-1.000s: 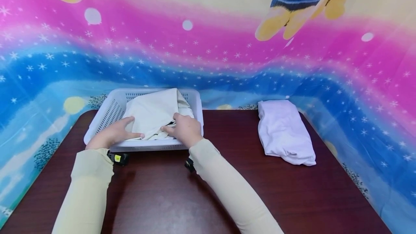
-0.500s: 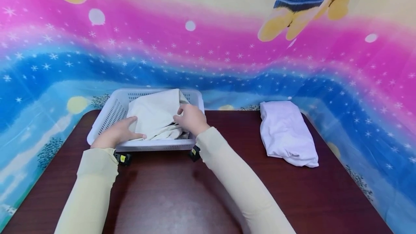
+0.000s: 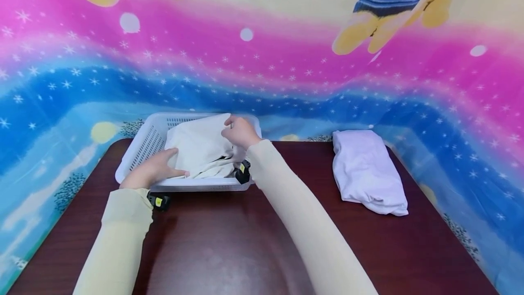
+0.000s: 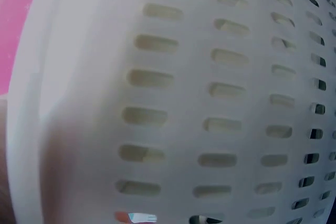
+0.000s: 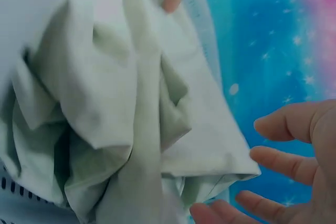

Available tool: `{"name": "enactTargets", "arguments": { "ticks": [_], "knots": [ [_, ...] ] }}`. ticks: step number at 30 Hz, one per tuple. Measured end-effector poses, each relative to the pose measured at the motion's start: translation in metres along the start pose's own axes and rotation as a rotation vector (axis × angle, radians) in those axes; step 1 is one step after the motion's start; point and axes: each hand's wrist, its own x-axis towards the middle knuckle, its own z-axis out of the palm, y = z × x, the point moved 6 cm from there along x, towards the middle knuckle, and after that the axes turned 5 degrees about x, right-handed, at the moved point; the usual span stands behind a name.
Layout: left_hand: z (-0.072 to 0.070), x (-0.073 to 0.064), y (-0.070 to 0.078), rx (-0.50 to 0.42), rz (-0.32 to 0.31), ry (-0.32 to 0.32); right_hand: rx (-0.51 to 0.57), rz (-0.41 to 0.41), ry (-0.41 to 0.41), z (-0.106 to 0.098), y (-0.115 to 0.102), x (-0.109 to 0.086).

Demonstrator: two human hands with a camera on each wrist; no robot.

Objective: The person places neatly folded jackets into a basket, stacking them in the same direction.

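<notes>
A cream cloth (image 3: 198, 142), loosely folded, lies in a white perforated plastic basket (image 3: 143, 142). In the right wrist view the cloth (image 5: 142, 93) shows bunched folds and a flatter corner pointing toward my right hand. My left hand (image 3: 153, 166) rests at the cloth's near left side, thumb and fingers spread, over the basket's front left rim. My right hand (image 3: 241, 132) is at the cloth's far right corner. Its fingers (image 5: 286, 161) are parted and loosely bent, with fingertips right at the cloth's edge. The left wrist view is filled by the slotted basket wall (image 4: 184, 103).
A folded pale lilac-white cloth (image 3: 368, 172) lies at the right side of the dark brown table (image 3: 213, 245). Behind the table hangs a colourful printed backdrop (image 3: 286, 81). Small black wrist cameras sit under both cuffs.
My right hand has moved from the cloth's near right edge up to its far right corner. The left hand has stayed in place on the cloth. The view has shifted slightly.
</notes>
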Motion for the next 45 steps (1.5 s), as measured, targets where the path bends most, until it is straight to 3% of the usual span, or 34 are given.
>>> {"name": "enactTargets", "arguments": {
  "ticks": [11, 17, 20, 24, 27, 32, 35, 45],
  "knots": [
    [0.0, 0.001, 0.001, 0.013, 0.015, 0.043, 0.124, 0.05, -0.08, 0.015, 0.016, 0.013],
    [-0.001, 0.001, 0.001, 0.04, 0.028, 0.07, 0.115, 0.093, -0.128, 0.016, 0.021, 0.013],
    [-0.001, 0.001, 0.0, 0.041, 0.049, 0.054, 0.127, 0.156, -0.175, 0.017, 0.026, 0.009],
    [-0.001, 0.002, -0.002, 0.017, 0.064, -0.013, 0.158, 0.24, -0.256, 0.021, 0.035, 0.006],
    [-0.001, 0.003, -0.004, 0.012, 0.052, -0.059, 0.098, 0.24, -0.319, 0.023, 0.04, 0.009],
    [0.001, 0.006, -0.004, 0.033, 0.027, -0.091, -0.17, 0.159, -0.412, 0.027, 0.04, 0.013],
    [0.002, 0.006, -0.002, 0.032, 0.029, -0.09, -0.22, 0.152, -0.432, 0.027, 0.041, 0.014],
    [0.002, 0.006, -0.003, 0.006, 0.021, -0.063, -0.092, 0.184, -0.434, 0.024, 0.032, 0.008]
  ]
}}
